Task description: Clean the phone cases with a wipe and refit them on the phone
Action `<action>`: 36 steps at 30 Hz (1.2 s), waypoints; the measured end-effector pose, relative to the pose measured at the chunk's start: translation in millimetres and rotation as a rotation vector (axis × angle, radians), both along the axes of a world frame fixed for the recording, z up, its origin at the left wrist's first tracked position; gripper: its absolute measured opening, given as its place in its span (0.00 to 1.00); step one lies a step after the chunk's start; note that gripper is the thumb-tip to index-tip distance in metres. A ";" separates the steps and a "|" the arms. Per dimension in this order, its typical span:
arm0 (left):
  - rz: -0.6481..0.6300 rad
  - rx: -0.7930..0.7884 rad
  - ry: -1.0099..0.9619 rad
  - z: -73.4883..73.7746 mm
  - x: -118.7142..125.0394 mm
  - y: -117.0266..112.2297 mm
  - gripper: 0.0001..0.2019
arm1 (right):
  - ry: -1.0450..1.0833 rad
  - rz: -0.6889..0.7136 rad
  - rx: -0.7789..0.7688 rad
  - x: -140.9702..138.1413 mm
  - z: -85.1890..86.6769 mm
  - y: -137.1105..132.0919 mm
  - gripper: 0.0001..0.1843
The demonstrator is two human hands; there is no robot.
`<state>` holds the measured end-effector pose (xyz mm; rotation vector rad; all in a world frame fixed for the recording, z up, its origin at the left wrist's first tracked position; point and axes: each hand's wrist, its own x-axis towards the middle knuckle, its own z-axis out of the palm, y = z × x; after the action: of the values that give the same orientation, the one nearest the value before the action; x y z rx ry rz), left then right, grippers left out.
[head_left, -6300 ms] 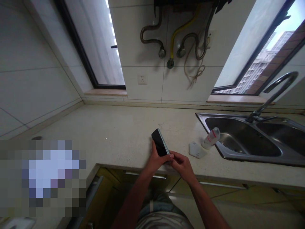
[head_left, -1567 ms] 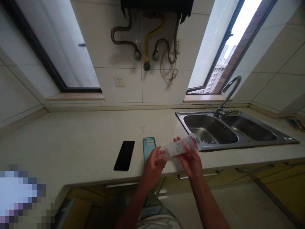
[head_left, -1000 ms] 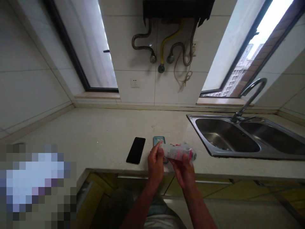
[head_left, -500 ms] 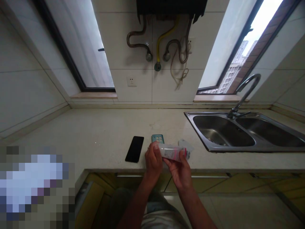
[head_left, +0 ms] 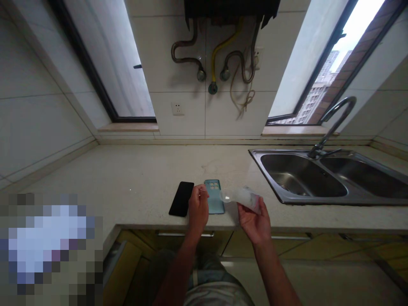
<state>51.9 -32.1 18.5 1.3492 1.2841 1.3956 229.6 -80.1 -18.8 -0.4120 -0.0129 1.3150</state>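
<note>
My right hand (head_left: pixel 255 219) grips a small clear plastic bottle (head_left: pixel 240 196) with a pink label, held on its side with the neck pointing left. My left hand (head_left: pixel 198 208) is closed in a pinch just left of the neck, holding what looks like the bottle's small cap (head_left: pixel 202 192). Between and behind my hands a teal phone case (head_left: pixel 213 202) lies back-up on the counter. A black phone (head_left: pixel 181 204) lies screen-up to its left. Both hands hover over the counter's front edge.
The beige stone counter (head_left: pixel 127 182) runs left to right, with a double steel sink (head_left: pixel 321 176) and curved tap (head_left: pixel 334 123) at the right. A wall socket (head_left: pixel 177 108) and hanging pipes (head_left: pixel 219 63) are behind. Cabinet fronts (head_left: pixel 287 246) lie below the edge.
My hands have come apart: the left hand drew away from the bottle's neck toward the left, and the right hand carried the bottle slightly right. The teal case now shows between them.
</note>
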 end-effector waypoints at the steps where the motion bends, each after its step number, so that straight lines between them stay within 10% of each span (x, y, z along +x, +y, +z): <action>1: -0.013 0.040 0.099 2.3 3.5 1.2 0.13 | -0.011 -0.017 0.007 11.4 -2.2 1.4 0.09; 11: -0.490 0.221 1.010 2.1 119.1 29.0 0.20 | -0.031 -0.284 0.028 114.7 -16.0 14.6 0.12; 19: -0.538 0.138 1.009 -16.4 128.8 50.5 0.07 | -0.034 -0.235 0.052 113.4 -22.1 13.3 0.13; 23: -0.444 0.061 0.346 -11.6 104.1 52.5 0.05 | -0.050 -0.223 0.056 109.9 -22.8 13.7 0.15; 28: -0.490 -0.555 -0.848 -1.3 68.6 49.1 0.07 | -0.035 -0.245 0.007 110.6 -22.9 11.1 0.14; 36: -0.392 -0.731 -1.061 8.9 49.6 30.4 0.15 | -0.186 -0.249 0.078 100.1 -14.1 6.7 0.21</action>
<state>101.5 -1.7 27.4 0.2192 0.6165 0.9493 329.7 -73.3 -32.9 -0.4526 -0.1634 1.0250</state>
